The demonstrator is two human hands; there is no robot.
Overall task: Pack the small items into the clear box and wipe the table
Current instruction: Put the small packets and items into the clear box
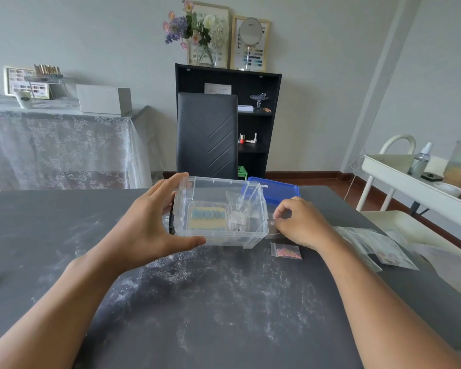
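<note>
A clear plastic box (253, 235) stands open on the dusty dark table (210, 302). Inside lie a card of blue pieces (207, 217) and a small clear bag (237, 211). My left hand (149, 225) holds the box by its left end, thumb along the near wall and fingers over the far rim. My right hand (301, 222) pinches a small clear packet (273, 226) just right of the box. A little bag of pink pieces (288, 252) lies on the table below that hand. The blue lid (277, 191) rests behind the box.
Flat clear packets (378, 246) lie at the table's right edge, beside a white chair (421, 235) and a white cart (415, 182). A black chair (206, 134) stands at the table's far side. White powder streaks cover the tabletop.
</note>
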